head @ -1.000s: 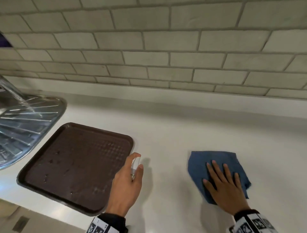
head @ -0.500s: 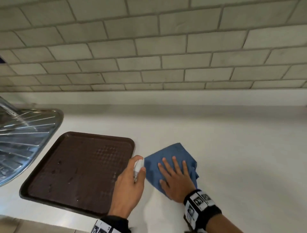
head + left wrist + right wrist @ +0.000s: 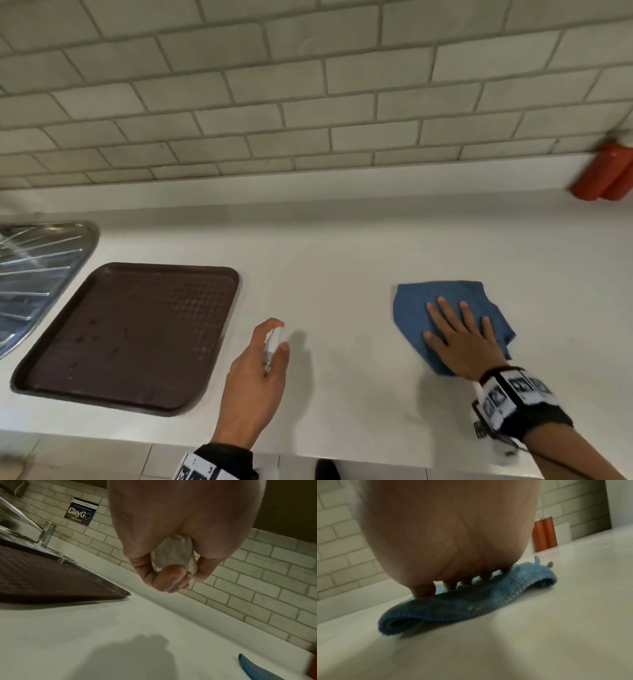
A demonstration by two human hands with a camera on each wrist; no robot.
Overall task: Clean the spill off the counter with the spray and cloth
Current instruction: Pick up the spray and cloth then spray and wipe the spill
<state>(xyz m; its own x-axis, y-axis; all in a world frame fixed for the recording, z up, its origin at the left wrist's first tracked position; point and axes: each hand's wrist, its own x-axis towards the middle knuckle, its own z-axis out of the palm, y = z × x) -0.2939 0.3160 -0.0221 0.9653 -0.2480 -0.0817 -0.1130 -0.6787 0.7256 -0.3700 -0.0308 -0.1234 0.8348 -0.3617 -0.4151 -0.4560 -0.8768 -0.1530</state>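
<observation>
A blue cloth (image 3: 414, 308) lies folded on the white counter (image 3: 342, 274) at the right. My right hand (image 3: 460, 334) presses flat on the cloth, fingers spread and straight. In the right wrist view the fingertips (image 3: 423, 592) push into the blue cloth (image 3: 471, 604). My left hand (image 3: 257, 373) hovers above the counter near its front edge, right of the tray, and grips a small clear spray bottle (image 3: 274, 344) with the index finger on top. In the left wrist view the curled fingers (image 3: 171, 577) wrap the bottle (image 3: 173, 553). No spill is plainly visible.
A brown textured tray (image 3: 130, 335) with a few droplets sits at the left, beside a steel sink drainboard (image 3: 37, 267). Two orange bottles (image 3: 606, 174) stand against the tiled wall at the far right. A faucet (image 3: 45, 532) and a wall sign (image 3: 80, 511) show in the left wrist view.
My right hand slid the cloth left up to the spray bottle, then back right across the counter. The left hand kept hold of the bottle in roughly the same place.
</observation>
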